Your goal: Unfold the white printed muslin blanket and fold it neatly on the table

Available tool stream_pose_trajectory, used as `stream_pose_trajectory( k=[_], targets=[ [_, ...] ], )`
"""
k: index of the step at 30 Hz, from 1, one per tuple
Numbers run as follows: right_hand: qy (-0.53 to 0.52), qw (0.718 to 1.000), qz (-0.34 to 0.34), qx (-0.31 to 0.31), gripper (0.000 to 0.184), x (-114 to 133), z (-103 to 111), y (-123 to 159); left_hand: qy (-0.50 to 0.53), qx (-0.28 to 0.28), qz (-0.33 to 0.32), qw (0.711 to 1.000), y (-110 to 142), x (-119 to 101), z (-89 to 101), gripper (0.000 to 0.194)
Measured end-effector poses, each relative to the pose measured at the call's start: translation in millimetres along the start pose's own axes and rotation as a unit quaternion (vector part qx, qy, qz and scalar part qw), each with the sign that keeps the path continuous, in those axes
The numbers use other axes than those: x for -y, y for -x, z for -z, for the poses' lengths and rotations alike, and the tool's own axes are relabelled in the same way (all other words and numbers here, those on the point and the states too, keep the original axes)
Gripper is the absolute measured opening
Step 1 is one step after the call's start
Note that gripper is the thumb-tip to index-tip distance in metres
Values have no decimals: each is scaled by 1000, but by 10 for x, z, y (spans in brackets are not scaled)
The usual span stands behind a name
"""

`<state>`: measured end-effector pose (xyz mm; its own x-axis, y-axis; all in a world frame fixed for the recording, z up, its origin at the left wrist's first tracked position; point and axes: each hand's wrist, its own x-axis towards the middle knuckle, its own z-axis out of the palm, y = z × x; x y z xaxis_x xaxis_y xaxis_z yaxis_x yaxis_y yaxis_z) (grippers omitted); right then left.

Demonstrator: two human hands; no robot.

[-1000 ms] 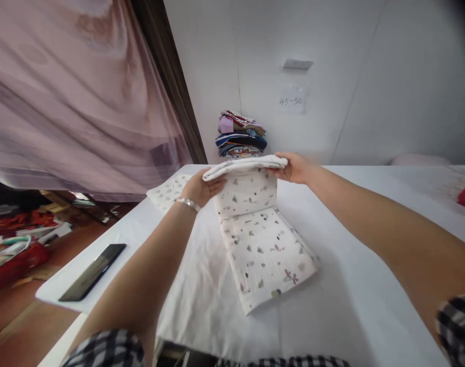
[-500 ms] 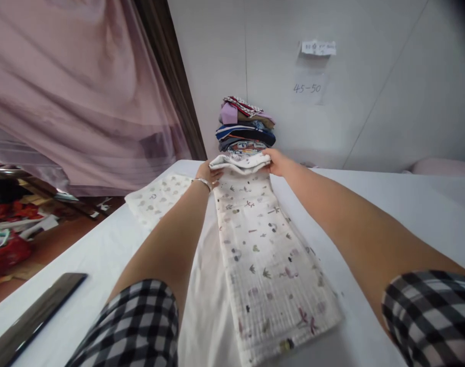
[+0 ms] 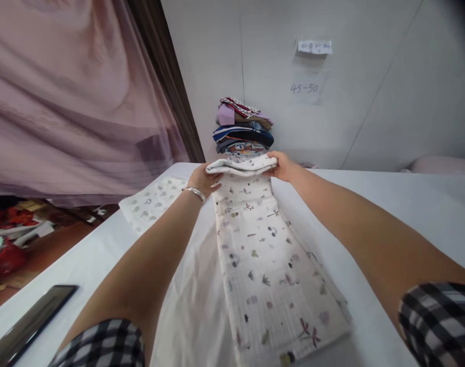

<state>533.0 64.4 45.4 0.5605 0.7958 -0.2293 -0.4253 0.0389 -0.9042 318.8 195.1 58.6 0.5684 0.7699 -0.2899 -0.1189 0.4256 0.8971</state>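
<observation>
A long white cloth (image 3: 263,255) printed with small plants and shapes lies lengthwise on the white table, its far end folded over and raised a little. At the left corner of that fold, my left hand (image 3: 205,181) grips the edge, fingers partly under it. My right hand (image 3: 280,167) pinches the opposite corner, thumb on top. Between both hands the folded edge sags slightly. A second white cloth with grey-green prints (image 3: 152,201) lies flat beside my left wrist, partly behind the forearm.
Behind the cloth, a stack of folded fabrics (image 3: 243,127) stands against the grey wall (image 3: 355,92). A dark flat glossy object (image 3: 33,323) lies at the table's (image 3: 416,214) left front. A pink curtain (image 3: 83,92) hangs left, above coloured items (image 3: 10,244) on the floor.
The folded end of the cloth is slightly wider and flatter between my hands. My right hand has shifted a little right, my left a little left and down.
</observation>
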Motion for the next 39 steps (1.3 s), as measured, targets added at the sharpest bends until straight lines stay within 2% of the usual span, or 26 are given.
stream_pose_trajectory(
  k=[5,8,11,14,17,22,26,30,32,34,35,37,39],
  targets=[
    [-45,996,57,44,12,223,-56,512,43,51,-47,997,352,-233,-71,19],
    [4,997,50,61,12,412,-6,949,36,72,-64,995,555,-359,-163,20],
    [51,997,42,34,11,572,60,1284,23,92,-68,993,671,-420,-318,21],
    [46,997,63,8,10,680,103,1466,37,109,-74,991,729,-460,-501,21],
    [56,995,76,9,11,768,150,1611,54,121,-89,987,831,-524,-645,22],
    [164,986,8,5,19,918,316,1922,17,144,-80,986,1182,-611,-794,19],
    [199,979,-30,-37,19,879,427,2094,43,175,-61,982,1458,-536,-890,16],
    [185,980,-44,-55,16,686,525,2192,60,180,-44,981,1646,-386,-919,12],
    [210,975,-37,-62,19,588,577,2251,58,182,-38,981,1724,-315,-913,9],
    [289,952,-4,-97,31,509,588,2337,53,183,-33,981,1799,-250,-917,8],
    [341,931,30,-123,39,474,563,2389,53,183,-31,981,1835,-217,-929,8],
    [435,876,138,-156,54,407,436,2505,54,184,-28,981,1901,-144,-978,8],
    [493,822,258,-122,65,333,225,2605,47,191,-26,980,1955,-69,-1058,10]
  ],
)
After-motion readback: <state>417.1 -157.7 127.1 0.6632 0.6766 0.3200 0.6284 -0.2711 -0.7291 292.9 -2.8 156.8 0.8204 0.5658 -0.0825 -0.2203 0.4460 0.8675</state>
